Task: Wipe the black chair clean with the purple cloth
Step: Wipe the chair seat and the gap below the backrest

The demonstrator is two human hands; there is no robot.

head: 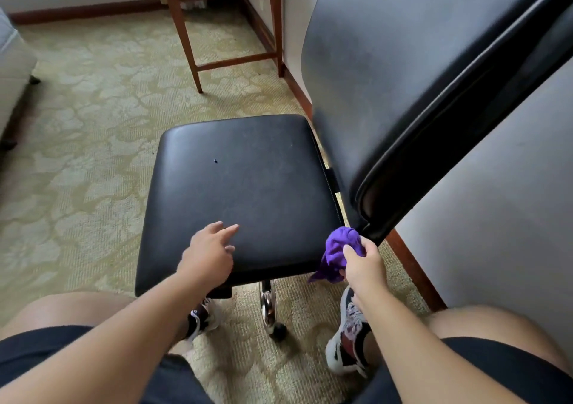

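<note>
Black chair (pixel 242 192): padded seat, smooth black leather-like cover, rounded corners, lying level. Faint dusty film on the surface; 1 small dark speck (pixel 215 161) near seat centre. Backrest (pixel 403 78) rises at the seat's right side, leaning a little, same black cover with grey haze, hard black rim behind.

Purple cloth (pixel 339 248): bunched into 1 wad, gripped in right hand (pixel 366 267), touching the seat's near right corner just below the backrest's lower end. 1 loose tail hangs down past the seat edge.
</note>
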